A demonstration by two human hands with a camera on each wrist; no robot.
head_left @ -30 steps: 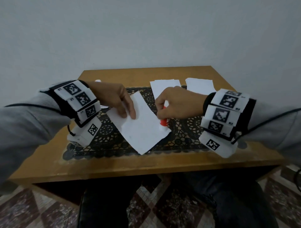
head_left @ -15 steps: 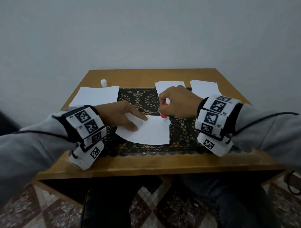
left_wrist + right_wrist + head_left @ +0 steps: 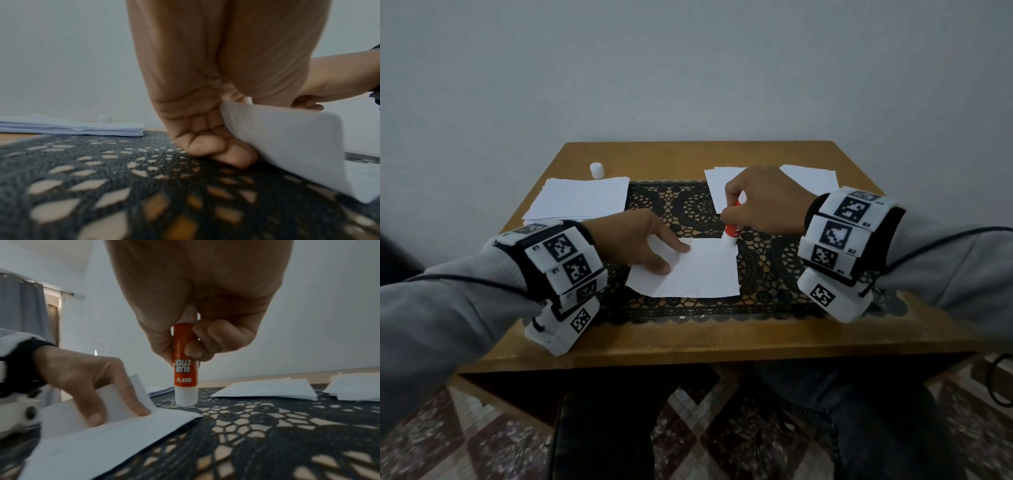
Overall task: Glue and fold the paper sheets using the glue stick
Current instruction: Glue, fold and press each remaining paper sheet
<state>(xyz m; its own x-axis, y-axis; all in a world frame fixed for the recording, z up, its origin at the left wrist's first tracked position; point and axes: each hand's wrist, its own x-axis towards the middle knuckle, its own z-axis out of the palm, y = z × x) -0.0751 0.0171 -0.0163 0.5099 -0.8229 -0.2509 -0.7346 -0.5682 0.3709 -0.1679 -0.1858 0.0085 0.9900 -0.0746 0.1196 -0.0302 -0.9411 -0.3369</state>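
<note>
- Now the paper sheet (image 3: 695,270) lies at the middle of the black lace mat (image 3: 767,274). I judge it light, thin and limp, so it will slide or curl easily; best to hold it flat with fingertips near an edge.
- Its left part lifts under the left hand (image 3: 633,243), whose straight fingers press it down.
- At the sheet's 1 o'clock corner stands the glue stick (image 3: 731,233), upright, tip down, with the right hand (image 3: 763,202) curled firmly around it. It looks stiff, smooth and light.
- No containers show; a white cap (image 3: 596,170) stands at 11 o'clock beside a paper stack (image 3: 582,202), more sheets (image 3: 808,176) at 1 o'clock on the wooden table (image 3: 688,342).
</note>
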